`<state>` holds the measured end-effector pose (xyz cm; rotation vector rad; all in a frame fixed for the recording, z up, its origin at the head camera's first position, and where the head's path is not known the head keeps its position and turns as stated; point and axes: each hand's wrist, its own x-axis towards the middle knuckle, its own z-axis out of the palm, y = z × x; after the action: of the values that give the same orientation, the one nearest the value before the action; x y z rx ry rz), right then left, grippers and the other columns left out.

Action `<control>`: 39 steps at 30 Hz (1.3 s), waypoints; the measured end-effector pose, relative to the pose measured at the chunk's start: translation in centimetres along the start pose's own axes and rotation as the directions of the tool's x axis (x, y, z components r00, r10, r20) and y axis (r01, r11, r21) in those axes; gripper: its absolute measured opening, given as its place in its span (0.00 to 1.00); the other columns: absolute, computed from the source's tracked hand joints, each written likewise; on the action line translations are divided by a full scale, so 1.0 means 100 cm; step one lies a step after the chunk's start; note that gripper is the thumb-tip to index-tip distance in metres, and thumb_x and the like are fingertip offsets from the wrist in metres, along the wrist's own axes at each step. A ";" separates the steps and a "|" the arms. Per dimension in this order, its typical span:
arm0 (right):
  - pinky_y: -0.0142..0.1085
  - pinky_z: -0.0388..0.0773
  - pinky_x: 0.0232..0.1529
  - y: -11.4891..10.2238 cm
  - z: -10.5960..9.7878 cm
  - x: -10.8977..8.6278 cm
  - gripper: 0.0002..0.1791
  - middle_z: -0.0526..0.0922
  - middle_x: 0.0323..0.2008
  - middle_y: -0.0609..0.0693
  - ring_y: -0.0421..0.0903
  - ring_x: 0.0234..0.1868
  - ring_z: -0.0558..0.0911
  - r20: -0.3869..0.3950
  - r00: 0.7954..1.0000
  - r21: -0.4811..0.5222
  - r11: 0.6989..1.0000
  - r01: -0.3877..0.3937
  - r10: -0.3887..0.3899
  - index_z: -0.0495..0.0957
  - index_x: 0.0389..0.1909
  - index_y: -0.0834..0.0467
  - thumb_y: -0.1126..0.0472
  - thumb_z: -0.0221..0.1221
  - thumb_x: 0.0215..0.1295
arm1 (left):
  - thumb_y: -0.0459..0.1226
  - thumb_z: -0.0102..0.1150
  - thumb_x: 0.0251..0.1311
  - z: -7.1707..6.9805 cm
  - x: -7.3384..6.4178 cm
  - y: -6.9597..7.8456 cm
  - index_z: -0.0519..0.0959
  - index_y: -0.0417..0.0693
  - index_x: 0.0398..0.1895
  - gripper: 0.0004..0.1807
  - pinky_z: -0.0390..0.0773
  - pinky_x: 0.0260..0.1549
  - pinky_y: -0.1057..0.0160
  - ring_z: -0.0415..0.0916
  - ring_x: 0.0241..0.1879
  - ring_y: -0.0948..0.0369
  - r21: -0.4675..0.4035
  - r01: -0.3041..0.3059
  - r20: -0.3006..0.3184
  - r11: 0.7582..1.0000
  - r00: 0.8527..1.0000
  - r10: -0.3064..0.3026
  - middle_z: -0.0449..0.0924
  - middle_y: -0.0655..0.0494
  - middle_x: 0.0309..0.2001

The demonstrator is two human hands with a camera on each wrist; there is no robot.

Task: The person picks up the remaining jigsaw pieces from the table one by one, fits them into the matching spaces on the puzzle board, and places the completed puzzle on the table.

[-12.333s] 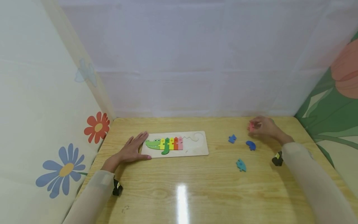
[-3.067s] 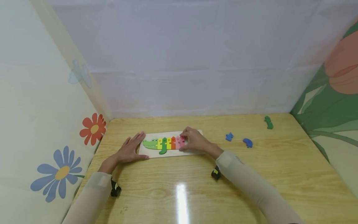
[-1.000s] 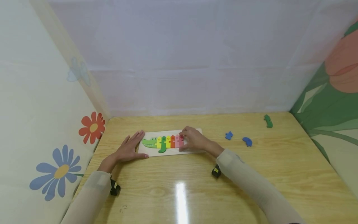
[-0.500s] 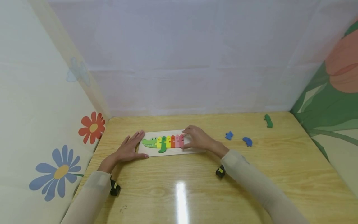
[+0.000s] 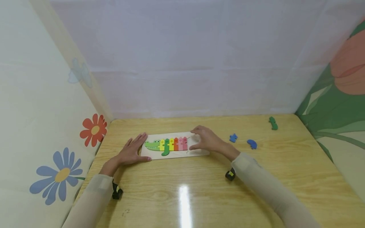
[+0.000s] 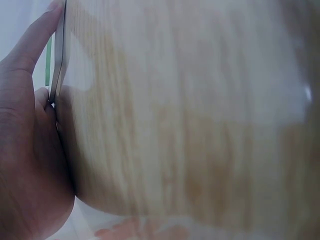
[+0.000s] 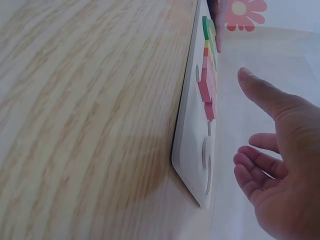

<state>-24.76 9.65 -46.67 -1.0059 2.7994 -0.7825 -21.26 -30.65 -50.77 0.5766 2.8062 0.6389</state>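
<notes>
A wooden crocodile puzzle board (image 5: 155,155) lies on the table. On it sit the green head (image 5: 153,145), a green leg piece (image 5: 165,148), and yellow, orange and pink body pieces. The dark pink piece (image 5: 185,144) ends the row. My left hand (image 5: 129,154) rests with fingers spread around the board's left end, thumb along its near edge. My right hand (image 5: 209,140) hovers over the board's right part, thumb and fingers apart, holding nothing. In the right wrist view, a gap separates the right hand (image 7: 285,160) from the pink pieces (image 7: 206,87).
On the table (image 5: 159,190), right of the board, lie a small blue piece (image 5: 233,137) and a curved blue piece (image 5: 252,144). A green piece (image 5: 273,123) is near the far right corner. A white cloth backdrop (image 5: 182,63) rises behind the table.
The right hand carried a dark pink piece from the far right to the row, released it, and drew back rightward. The teal piece left its spot; a green piece shows far right.
</notes>
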 end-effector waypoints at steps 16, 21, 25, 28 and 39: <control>0.53 0.77 0.68 0.013 -0.014 -0.014 0.45 0.81 0.63 0.62 0.59 0.64 0.80 -0.036 0.998 -0.001 0.999 -0.044 0.043 0.78 0.68 0.67 0.44 0.80 0.55 | 0.64 0.70 0.58 0.002 0.000 -0.001 0.45 0.41 0.87 0.66 0.32 0.78 0.32 0.36 0.85 0.41 -0.001 0.006 -0.006 1.000 1.000 -0.006 0.41 0.41 0.86; 0.54 0.77 0.67 0.016 -0.021 -0.021 0.45 0.82 0.61 0.62 0.60 0.63 0.81 -0.059 0.997 -0.007 0.999 -0.042 0.041 0.78 0.67 0.68 0.44 0.80 0.56 | 0.64 0.70 0.58 0.002 0.000 -0.001 0.45 0.41 0.87 0.66 0.32 0.79 0.33 0.36 0.85 0.42 0.008 0.010 -0.004 1.000 1.000 -0.010 0.41 0.41 0.87; 0.55 0.77 0.67 0.017 -0.025 -0.027 0.45 0.81 0.62 0.64 0.61 0.63 0.80 -0.059 0.997 -0.011 0.998 -0.057 0.057 0.78 0.67 0.69 0.44 0.79 0.56 | 0.65 0.70 0.58 0.002 0.000 -0.001 0.45 0.41 0.87 0.66 0.33 0.78 0.32 0.36 0.85 0.41 0.016 0.008 -0.002 1.000 1.000 -0.008 0.41 0.41 0.86; 0.55 0.76 0.68 0.020 -0.028 -0.030 0.45 0.81 0.62 0.64 0.62 0.64 0.80 -0.056 0.996 -0.010 0.997 -0.072 0.072 0.77 0.67 0.70 0.45 0.80 0.56 | 0.65 0.70 0.58 0.002 0.000 0.000 0.45 0.41 0.87 0.66 0.33 0.78 0.32 0.36 0.85 0.41 0.017 0.010 0.000 1.000 1.000 -0.010 0.41 0.41 0.86; 0.56 0.78 0.65 0.029 -0.040 -0.042 0.45 0.82 0.60 0.66 0.63 0.61 0.81 -0.084 0.994 -0.039 0.997 -0.069 0.066 0.78 0.65 0.72 0.46 0.80 0.55 | 0.65 0.70 0.58 0.002 0.000 -0.001 0.45 0.40 0.87 0.66 0.33 0.78 0.32 0.36 0.85 0.41 0.018 0.008 0.002 1.000 1.000 -0.008 0.42 0.40 0.86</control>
<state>-24.04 15.83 -45.04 -0.8993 2.9141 -0.7783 -21.25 -30.67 -50.95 0.5691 2.8138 0.6120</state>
